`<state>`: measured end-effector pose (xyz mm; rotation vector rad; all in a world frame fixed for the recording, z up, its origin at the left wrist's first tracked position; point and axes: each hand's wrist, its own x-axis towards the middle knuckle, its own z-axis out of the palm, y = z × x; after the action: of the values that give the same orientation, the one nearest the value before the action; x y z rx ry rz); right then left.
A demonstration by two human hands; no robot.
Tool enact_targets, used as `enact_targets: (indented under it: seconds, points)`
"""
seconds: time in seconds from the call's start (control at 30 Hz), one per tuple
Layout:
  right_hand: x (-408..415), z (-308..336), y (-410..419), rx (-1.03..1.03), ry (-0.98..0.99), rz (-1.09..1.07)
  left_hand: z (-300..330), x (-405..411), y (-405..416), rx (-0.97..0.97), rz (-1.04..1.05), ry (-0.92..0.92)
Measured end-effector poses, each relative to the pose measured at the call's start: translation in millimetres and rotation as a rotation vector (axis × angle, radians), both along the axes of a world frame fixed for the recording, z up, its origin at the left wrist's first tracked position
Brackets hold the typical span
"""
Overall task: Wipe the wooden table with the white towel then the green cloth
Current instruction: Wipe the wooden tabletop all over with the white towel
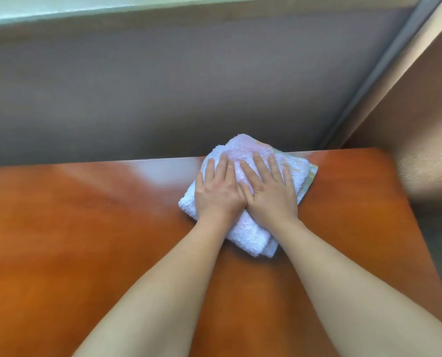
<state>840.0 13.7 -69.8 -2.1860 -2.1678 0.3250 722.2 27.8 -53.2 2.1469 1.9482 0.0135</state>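
Note:
A folded white towel (248, 155) lies on the orange-brown wooden table (86, 228), near its far edge and right of the middle. Under it, a thin green cloth (308, 180) peeks out along the towel's right side. My left hand (218, 193) and my right hand (271, 194) press flat on top of the towel, side by side with thumbs touching and fingers spread forward. Both forearms reach in from the bottom of the view. The towel's far corner hangs slightly past the table's back edge.
A grey wall (163, 86) rises directly behind the table's far edge. A brown panel (420, 112) stands at the right, close to the table's right corner. A pale sheen of light falls on the tabletop left of the towel.

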Motion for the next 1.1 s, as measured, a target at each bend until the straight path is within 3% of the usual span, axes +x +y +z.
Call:
enact_targets:
  seconds: [0.37, 0.57, 0.8, 1.1]
  points:
    - [-54, -2, -91, -0.017, 0.013, -0.095, -1, -57, -85, 0.075, -0.062, -0.141]
    - [-140, -8, -195, 0.059, 0.050, -0.049, -11, -143, -192, 0.163, -0.029, -0.167]
    - [-268, -9, -323, 0.037, 0.090, 0.148, -9, -276, -339, 0.104, 0.103, -0.084]
    - [-286, -11, -330, 0.017, 0.052, 0.164, -11, -291, -347, 0.061, 0.130, -0.064]
